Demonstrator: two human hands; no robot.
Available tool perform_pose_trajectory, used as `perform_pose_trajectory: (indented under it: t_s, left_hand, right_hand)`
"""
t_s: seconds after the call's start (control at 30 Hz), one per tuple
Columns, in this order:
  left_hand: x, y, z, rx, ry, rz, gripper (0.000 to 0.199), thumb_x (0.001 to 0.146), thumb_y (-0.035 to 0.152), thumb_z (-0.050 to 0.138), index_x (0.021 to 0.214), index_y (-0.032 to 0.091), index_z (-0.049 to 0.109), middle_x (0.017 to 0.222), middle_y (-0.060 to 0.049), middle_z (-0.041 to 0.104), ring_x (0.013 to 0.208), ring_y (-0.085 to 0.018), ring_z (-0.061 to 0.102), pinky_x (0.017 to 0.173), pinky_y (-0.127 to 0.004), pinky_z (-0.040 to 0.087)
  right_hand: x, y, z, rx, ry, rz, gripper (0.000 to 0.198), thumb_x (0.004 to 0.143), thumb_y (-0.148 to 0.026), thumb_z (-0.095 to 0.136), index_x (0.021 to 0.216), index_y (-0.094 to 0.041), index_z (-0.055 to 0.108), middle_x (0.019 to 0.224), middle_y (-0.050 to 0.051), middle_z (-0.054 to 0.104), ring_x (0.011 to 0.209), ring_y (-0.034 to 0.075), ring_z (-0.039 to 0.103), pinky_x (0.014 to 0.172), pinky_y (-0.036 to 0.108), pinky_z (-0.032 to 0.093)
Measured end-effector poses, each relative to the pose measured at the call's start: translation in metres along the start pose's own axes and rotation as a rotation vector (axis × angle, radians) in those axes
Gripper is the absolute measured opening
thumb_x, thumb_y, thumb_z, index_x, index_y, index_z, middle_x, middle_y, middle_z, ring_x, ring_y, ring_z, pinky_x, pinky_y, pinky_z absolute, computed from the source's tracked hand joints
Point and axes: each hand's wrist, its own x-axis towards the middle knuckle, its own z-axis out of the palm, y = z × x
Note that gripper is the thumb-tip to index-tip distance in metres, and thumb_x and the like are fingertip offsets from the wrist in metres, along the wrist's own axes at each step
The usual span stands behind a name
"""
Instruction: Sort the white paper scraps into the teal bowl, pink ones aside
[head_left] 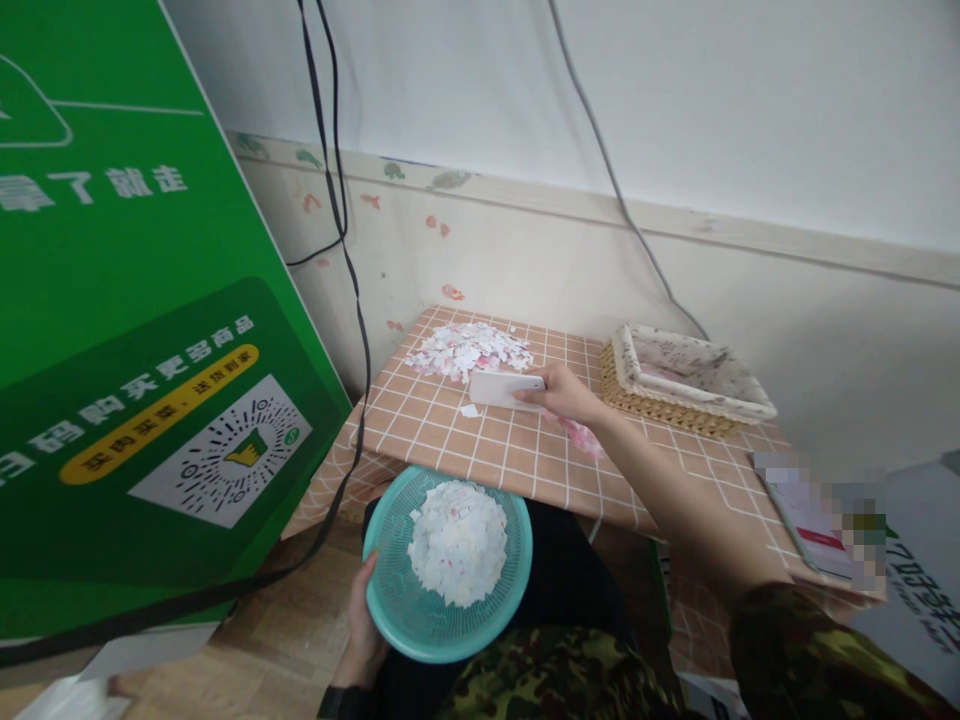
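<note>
My left hand grips the left rim of a teal plastic colander, its fingers partly hidden behind the wall. Small whitish paper scraps are heaped inside it, below the table's front edge. Over the table, my right hand is closed on the right end of a white flat rectangular piece; its exact kind is unclear. Just beyond this piece lies a pile of white and pink paper scraps. One loose white scrap rests in front, and some pink scraps lie partly under my right forearm.
A cloth-lined wicker basket stands on the checked tablecloth at the right, near the wall. A phone lies by the right edge. Black cables hang beside the green cabinet on the left.
</note>
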Motion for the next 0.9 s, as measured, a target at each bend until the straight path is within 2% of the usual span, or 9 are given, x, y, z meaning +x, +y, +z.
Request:
perform_pose_trajectory:
  t_s: [0.1,0.2,0.3,0.47,0.67,0.9]
  left_hand:
    - [0.003,-0.002,-0.003,-0.017,0.004,0.005,0.023,0.06,0.033,0.071,0.076,0.017,0.072,0.072,-0.004,0.074,0.071,-0.025,0.067,0.076,-0.04,0.051]
    - [0.003,-0.002,-0.003,-0.023,-0.008,0.012,0.023,0.06,0.032,0.07,0.077,0.017,0.072,0.073,-0.004,0.074,0.071,-0.025,0.067,0.076,-0.039,0.052]
    - [0.002,0.0,0.0,-0.016,-0.004,-0.001,0.021,0.061,0.031,0.069,0.076,0.016,0.072,0.075,-0.005,0.074,0.073,-0.026,0.067,0.077,-0.04,0.051]
    - [-0.003,0.002,0.005,-0.01,0.022,-0.025,0.021,0.062,0.031,0.066,0.076,0.017,0.073,0.07,-0.005,0.074,0.073,-0.027,0.068,0.079,-0.042,0.051]
    - [-0.005,0.001,0.006,-0.041,0.042,-0.027,0.017,0.064,0.028,0.066,0.074,0.017,0.072,0.07,-0.005,0.073,0.073,-0.026,0.068,0.08,-0.04,0.05]
    - [-0.016,0.016,0.015,-0.056,0.069,-0.032,0.019,0.068,0.029,0.064,0.08,0.016,0.073,0.076,-0.007,0.074,0.08,-0.027,0.068,0.084,-0.042,0.049]
  right_hand:
    - [-0.022,-0.003,0.008,-0.128,0.137,0.075,0.028,0.077,-0.039,0.057,0.079,-0.014,0.068,0.066,0.002,0.063,0.058,0.014,0.054,0.053,0.025,0.038]
    - [-0.049,-0.004,0.022,-0.34,0.438,0.148,0.028,0.082,-0.038,0.05,0.084,-0.017,0.069,0.067,0.005,0.064,0.06,0.018,0.056,0.055,0.027,0.037]
    - [-0.065,-0.004,0.043,-0.484,0.528,0.169,0.028,0.085,-0.033,0.044,0.089,-0.019,0.068,0.068,0.008,0.066,0.06,0.02,0.056,0.055,0.029,0.035]
    - [-0.058,-0.008,0.067,-0.581,0.454,0.166,0.033,0.088,-0.029,0.037,0.099,-0.021,0.067,0.069,0.008,0.068,0.056,0.02,0.057,0.053,0.029,0.033]
    - [-0.051,-0.016,0.068,-0.422,0.317,0.054,0.031,0.087,-0.03,0.044,0.106,-0.022,0.067,0.068,0.006,0.069,0.056,0.019,0.059,0.054,0.027,0.037]
    - [-0.039,-0.015,0.072,-0.317,0.262,-0.005,0.034,0.087,-0.025,0.045,0.115,-0.025,0.064,0.094,0.007,0.072,0.075,0.022,0.066,0.066,0.03,0.046]
